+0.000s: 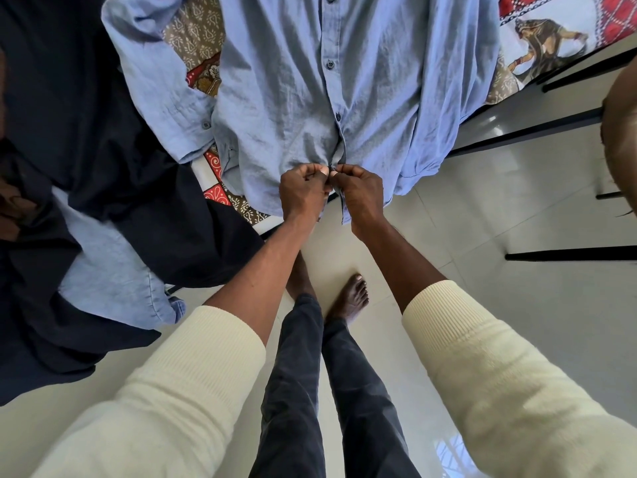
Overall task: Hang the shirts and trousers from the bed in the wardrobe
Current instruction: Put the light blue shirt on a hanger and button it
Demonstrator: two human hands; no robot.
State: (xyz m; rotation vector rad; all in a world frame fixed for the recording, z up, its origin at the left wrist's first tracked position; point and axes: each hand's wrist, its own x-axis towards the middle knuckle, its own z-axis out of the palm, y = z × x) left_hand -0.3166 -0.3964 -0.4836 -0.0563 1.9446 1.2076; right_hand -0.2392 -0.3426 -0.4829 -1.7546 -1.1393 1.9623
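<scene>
**Both hands pinch the lower placket of the blue shirt**

The light blue button-up shirt (362, 81) lies spread front-up on the bed's patterned bedsheet (193, 36), its hem hanging over the bed edge toward the person. It fills the view from 11 to 1 o'clock, directly above the hands. The left hand (303, 193) and right hand (360, 198) meet at the centre, knuckle to knuckle, at the lowest part of the button placket. The fingers of both hands are curled tight, thumb against forefinger, each pinching one edge of the shirt front; whether a button sits between them cannot be told. At 9 o'clock a dark navy garment (69, 115) lies heaped on the bed, overlapping another light blue garment (113, 270). Cream sleeves (193, 374) cover both forearms. Bare feet stand on the pale tiled floor (499, 201) at 6 o'clock.
</scene>
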